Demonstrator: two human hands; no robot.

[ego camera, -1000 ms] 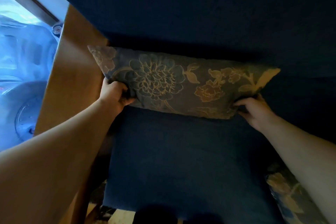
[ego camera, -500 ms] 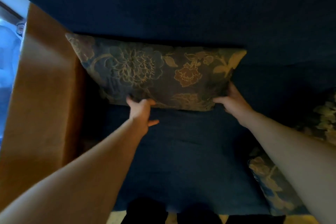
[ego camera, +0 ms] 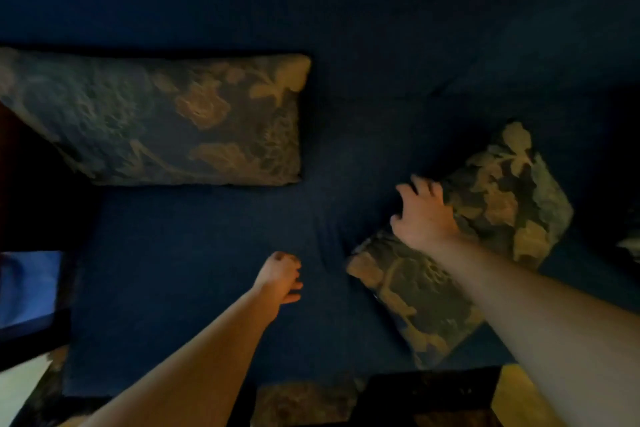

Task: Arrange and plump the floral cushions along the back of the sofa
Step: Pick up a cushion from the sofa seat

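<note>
One floral cushion [ego camera: 156, 121], dark with gold flowers, leans against the back of the dark blue sofa [ego camera: 381, 28] at the left. A second floral cushion [ego camera: 491, 218] lies askew on the seat at the right. My right hand [ego camera: 422, 215] rests on that cushion's upper left side with fingers spread, not closed around it. Above the bare seat, between the two cushions, my left hand [ego camera: 280, 276] hovers loosely curled and holds nothing. The picture is blurred.
The blue seat [ego camera: 194, 288] stretches in front of the left cushion. A dark armrest edge [ego camera: 31, 204] is at the far left. Patterned fabric [ego camera: 304, 402] and a dark object [ego camera: 429, 395] lie at the sofa's front edge, with light floor [ego camera: 519, 395] beyond.
Both hands have let go of the left cushion, which stays against the sofa back. The view swung right; my right hand moved onto the second cushion and my left hand drew back over the seat.
</note>
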